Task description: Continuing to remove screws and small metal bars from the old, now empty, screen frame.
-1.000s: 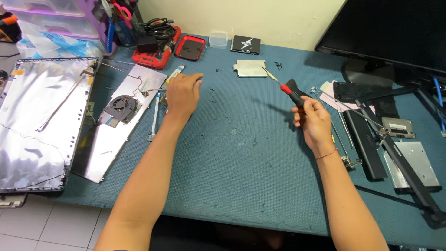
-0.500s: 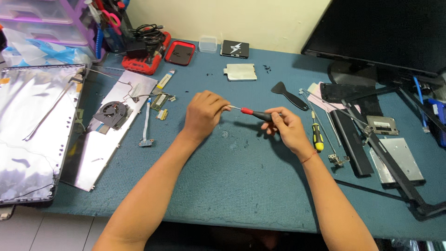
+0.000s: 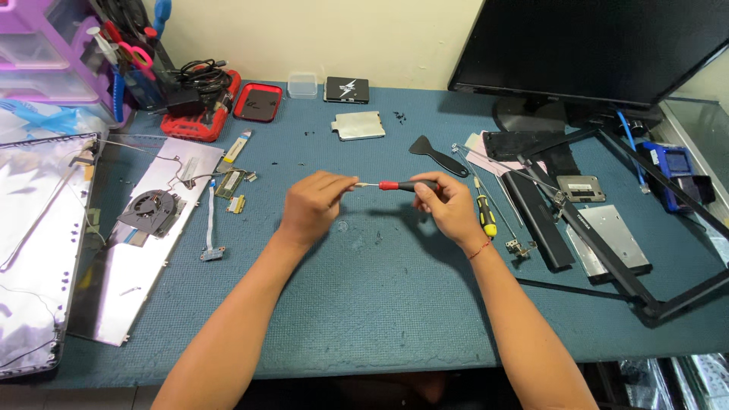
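Note:
A small screwdriver [image 3: 395, 185] with a black handle and a red collar lies level between both hands above the middle of the blue mat. My right hand [image 3: 446, 208] is closed around its handle. My left hand [image 3: 313, 203] pinches the metal tip between thumb and fingers. A yellow-and-black screwdriver [image 3: 485, 218] lies on the mat just right of my right hand. Left of my left hand lie a small circuit board [image 3: 230, 183] and a flat ribbon cable [image 3: 210, 228].
A laptop fan [image 3: 148, 210] rests on a metal plate [image 3: 121, 281] at the left, beside a silver laptop lid [image 3: 34, 235]. A black spudger [image 3: 437, 154], hinges, drives and a black frame [image 3: 645, 250] crowd the right. A monitor [image 3: 592, 45] stands behind; a red tray [image 3: 257, 102] sits at the back.
My hands came together at the mat's middle: the left left the parts at the left and took the screwdriver's tip. The camera view shifted and drew closer.

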